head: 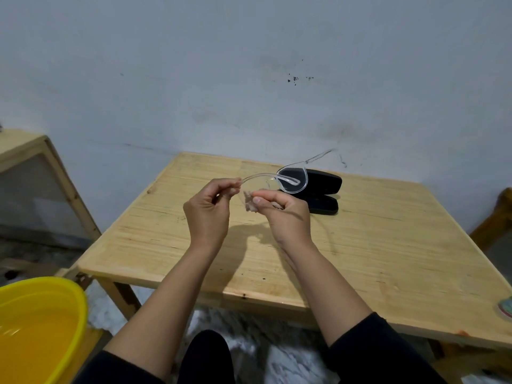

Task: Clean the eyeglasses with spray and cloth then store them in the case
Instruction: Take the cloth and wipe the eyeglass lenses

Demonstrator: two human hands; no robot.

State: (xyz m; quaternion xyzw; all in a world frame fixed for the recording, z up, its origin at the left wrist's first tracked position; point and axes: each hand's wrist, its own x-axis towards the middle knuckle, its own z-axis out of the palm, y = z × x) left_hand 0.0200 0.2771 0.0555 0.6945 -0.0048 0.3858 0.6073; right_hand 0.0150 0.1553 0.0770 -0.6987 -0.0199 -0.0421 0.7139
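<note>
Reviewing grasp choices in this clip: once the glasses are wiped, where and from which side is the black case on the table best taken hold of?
Probably by the lower half of the open black case, pinched across its narrow width from the near, hand side. It lies flat on the table with its lid raised behind, so the far side is blocked. The left hand and right hand hold the eyeglasses and cloth.

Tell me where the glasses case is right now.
In the head view, the black case lies open on the wooden table, toward its far side near the wall, just behind the right hand and the clear eyeglasses.
</note>
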